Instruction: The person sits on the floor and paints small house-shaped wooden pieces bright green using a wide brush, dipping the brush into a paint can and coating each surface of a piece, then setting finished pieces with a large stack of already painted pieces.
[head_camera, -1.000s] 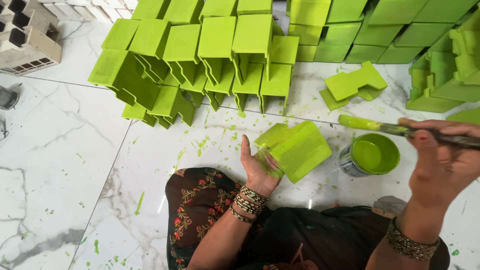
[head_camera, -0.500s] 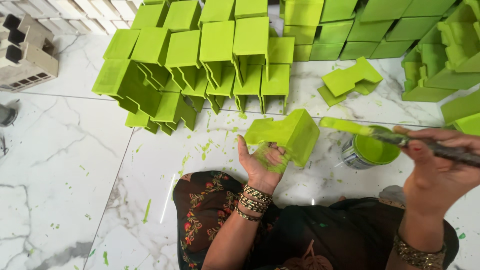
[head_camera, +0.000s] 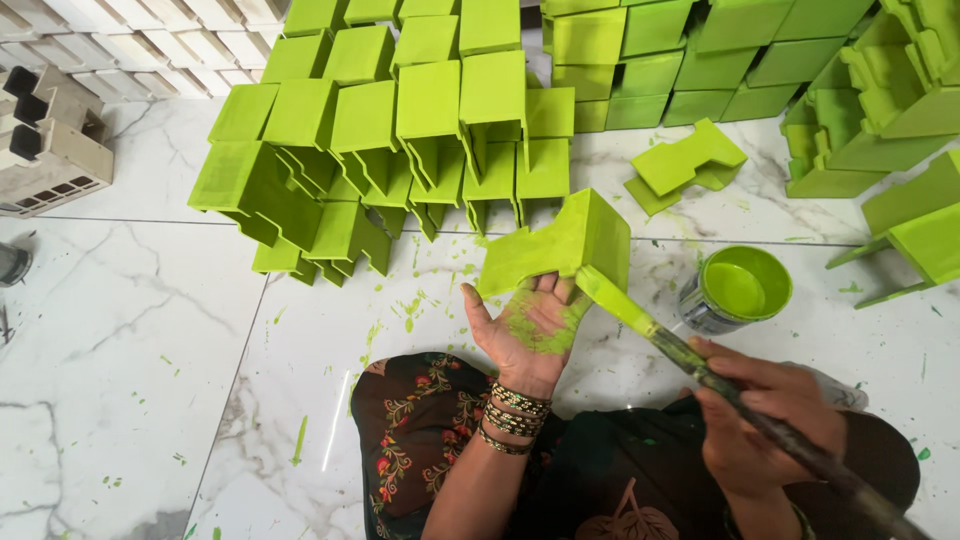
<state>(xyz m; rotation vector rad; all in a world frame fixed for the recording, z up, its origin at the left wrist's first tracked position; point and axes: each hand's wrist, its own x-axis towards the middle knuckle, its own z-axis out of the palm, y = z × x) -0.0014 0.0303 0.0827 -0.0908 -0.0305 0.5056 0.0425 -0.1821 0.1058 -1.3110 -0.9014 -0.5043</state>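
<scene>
Lime-green painted bracket (head_camera: 560, 248) clasped in left hand (head_camera: 530, 330), right hand (head_camera: 765, 420) clenching paintbrush (head_camera: 690, 355)

I have 1 view only, from the head camera, looking steeply down and slightly forward over the marble floor (head_camera: 130, 330). It sits close above the paint can (head_camera: 738, 288); painted green pieces (head_camera: 400, 130) lie beyond the can, my lap fills the frame edge nearest me
</scene>
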